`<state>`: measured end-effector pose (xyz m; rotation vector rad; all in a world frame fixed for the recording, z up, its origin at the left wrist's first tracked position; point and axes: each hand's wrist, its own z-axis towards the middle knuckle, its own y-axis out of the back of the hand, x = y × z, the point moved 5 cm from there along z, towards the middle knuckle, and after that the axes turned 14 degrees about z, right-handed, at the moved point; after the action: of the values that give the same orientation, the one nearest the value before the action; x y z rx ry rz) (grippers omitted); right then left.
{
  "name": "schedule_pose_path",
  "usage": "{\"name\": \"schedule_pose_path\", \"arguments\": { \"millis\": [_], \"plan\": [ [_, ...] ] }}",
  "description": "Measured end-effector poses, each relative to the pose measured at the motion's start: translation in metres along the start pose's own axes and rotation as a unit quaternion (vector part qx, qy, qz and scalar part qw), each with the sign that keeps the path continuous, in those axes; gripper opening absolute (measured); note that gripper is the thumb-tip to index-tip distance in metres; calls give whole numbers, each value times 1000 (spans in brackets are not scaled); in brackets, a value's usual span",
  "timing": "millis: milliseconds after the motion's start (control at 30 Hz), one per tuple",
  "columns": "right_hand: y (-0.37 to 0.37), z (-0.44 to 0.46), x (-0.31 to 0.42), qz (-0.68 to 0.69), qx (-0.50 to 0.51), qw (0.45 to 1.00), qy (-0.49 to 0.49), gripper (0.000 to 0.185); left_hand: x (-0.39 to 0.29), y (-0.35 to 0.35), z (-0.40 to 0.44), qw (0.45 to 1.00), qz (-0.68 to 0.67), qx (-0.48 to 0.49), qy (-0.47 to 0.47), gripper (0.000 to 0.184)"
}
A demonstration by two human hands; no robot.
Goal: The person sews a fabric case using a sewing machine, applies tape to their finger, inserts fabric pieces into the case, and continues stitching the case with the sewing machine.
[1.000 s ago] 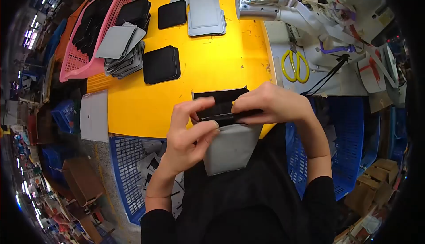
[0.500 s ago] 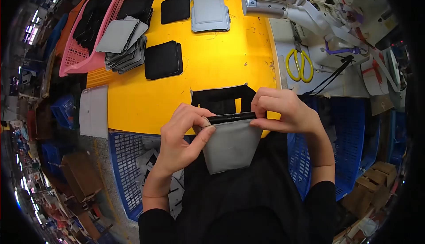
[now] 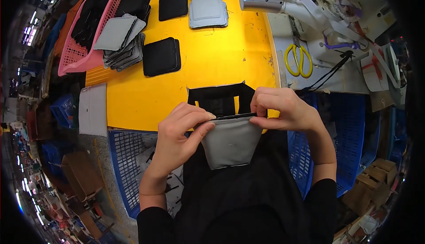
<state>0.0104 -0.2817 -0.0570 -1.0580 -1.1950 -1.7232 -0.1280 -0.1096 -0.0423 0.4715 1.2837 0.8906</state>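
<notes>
A grey fabric piece with a black upper edge hangs in front of my body at the table's near edge. My left hand pinches its upper left corner between thumb and fingers. At the upper right corner, my right hand has it pinched the same way. Beyond the grey part, a black section with cut-out openings lies on the yellow table; whether it joins the grey piece is hidden by the folded edge.
Black pads and stacked grey pieces lie on the yellow table. A pink basket stands at left. Yellow-handled scissors lie right, beside a sewing machine. Blue crates sit below.
The black strip along the top edge now shows much narrower, turned or folded down between my hands. Both hands keep their pinch. The whole view has shifted slightly.
</notes>
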Motion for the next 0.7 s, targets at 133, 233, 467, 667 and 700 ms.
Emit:
{"name": "schedule_pose_path", "arguments": {
  "millis": [133, 233, 467, 667, 700],
  "plan": [
    [8, -2, 0, -1, -4, 1000, -14, 26, 1, -5, 11, 999, -24, 32, -9, 8],
    [15, -5, -1, 3, 14, 1000, -27, 21, -2, -11, 24, 997, -44, 55, -18, 8],
    [36, 5, -4, 43, 102, 979, -171, 22, 3, -24, 55, 992, -70, 100, -40, 7],
    [55, 31, -16, 131, 28, 980, -145, 20, 44, -19, 132, 973, -79, 151, -158, 14],
    [60, 36, -20, 157, -30, 977, -143, 19, 48, -19, 148, 963, -89, 184, -175, 15]
  ]
}}
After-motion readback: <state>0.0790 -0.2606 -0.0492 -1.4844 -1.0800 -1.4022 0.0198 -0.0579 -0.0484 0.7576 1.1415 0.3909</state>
